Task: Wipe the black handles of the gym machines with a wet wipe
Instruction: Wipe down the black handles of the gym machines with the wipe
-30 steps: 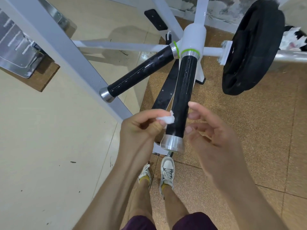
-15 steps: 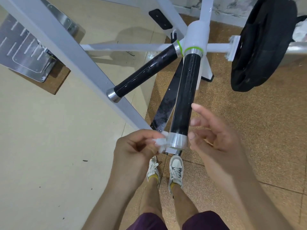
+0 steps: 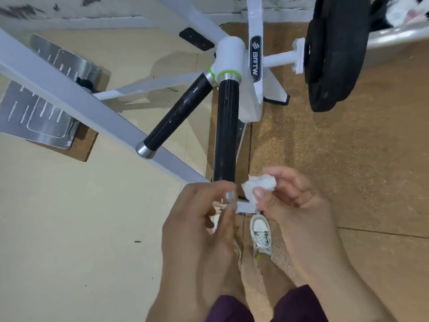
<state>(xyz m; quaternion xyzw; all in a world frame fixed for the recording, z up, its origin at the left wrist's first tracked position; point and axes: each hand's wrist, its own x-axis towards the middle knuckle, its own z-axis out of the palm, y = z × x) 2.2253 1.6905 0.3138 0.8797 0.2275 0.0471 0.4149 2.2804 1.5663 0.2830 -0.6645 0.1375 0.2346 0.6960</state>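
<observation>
Just right of the lower end of the near handle (image 3: pixel 226 126), our right hand (image 3: pixel 294 205) pinches the wipe (image 3: pixel 260 185). Our left hand (image 3: pixel 199 219) curls at that end, but we cannot tell its grip. Tan floor (image 3: pixel 69 228) spreads left.

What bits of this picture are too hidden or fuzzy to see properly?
1. Head view: the silver end cap of the near black handle is mostly hidden by the left hand.
2. That hand is motion-blurred; whether it touches the cap is unclear.
3. The wet wipe is partly covered by the right hand.
4. The weight plate is cut off by the top edge.
</observation>
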